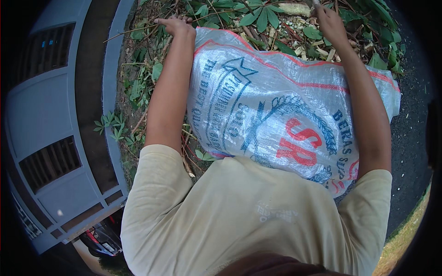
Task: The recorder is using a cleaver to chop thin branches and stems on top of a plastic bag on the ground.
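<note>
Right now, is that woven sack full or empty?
Looks well filled: the white woven sack bulges rounded between both forearms. Its mouth is out of view, so how full cannot be told.

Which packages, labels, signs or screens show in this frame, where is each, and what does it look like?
Woven plastic sack: lies in front of the person's chest between both arms, bulging and crumpled; shiny white with blue lettering and a leafy emblem, large red letters, and a red stripe along the edge. The left hand is at its upper left corner.
No signs or screens can be seen.
</note>
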`<state>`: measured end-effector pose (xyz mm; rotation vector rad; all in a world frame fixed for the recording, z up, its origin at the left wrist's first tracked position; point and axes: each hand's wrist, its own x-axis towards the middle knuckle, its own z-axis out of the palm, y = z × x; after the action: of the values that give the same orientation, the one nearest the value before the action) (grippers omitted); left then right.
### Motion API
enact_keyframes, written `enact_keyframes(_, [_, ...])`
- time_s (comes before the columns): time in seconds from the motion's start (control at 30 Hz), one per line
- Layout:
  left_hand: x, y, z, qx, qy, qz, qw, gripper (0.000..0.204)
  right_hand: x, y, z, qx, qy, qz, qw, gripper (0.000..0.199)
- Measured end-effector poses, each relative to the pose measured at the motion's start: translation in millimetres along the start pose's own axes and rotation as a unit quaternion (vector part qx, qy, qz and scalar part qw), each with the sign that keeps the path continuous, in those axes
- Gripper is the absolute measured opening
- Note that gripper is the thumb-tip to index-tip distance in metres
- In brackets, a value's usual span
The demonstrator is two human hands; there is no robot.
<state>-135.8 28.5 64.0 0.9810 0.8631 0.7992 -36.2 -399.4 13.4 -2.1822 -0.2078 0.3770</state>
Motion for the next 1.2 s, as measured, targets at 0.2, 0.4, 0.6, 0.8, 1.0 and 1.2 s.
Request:
enact_keyframes(0.2, [8.4,1.8,-2.6,0.028,-0.015,0.004,0.999,0.076,-23.8,-41.2,4.0,0.12,0.18,-0.142,0.966,0.045])
enact_keyframes(0.4, [12.3,-7.9,-7.2,0.066,-0.025,0.021,0.997,0.082,28.3,52.9,26.8,-0.129,0.035,-0.091,0.987,0.072])
enact_keyframes(0.6, [21.5,-10.0,-2.6,-0.017,-0.044,-0.041,0.998,0.072,-31.0,-43.8,-9.8,0.01,0.155,-0.159,0.975,0.046])
enact_keyframes(0.8, [21.2,2.8,10.1,-0.179,-0.049,0.001,0.983,0.069,-36.6,-60.3,-9.3,0.034,0.181,-0.214,0.959,0.05])
enact_keyframes(1.0, [16.7,0.9,18.8,-0.177,-0.004,-0.013,0.984,0.069,12.5,38.6,21.6,-0.013,-0.057,0.003,0.998,0.068])
enact_keyframes(1.2, [7.6,35.6,33.3,-0.224,0.003,0.03,0.974,0.069,1.3,9.0,1.7,0.15,0.042,-0.003,0.988,0.063])
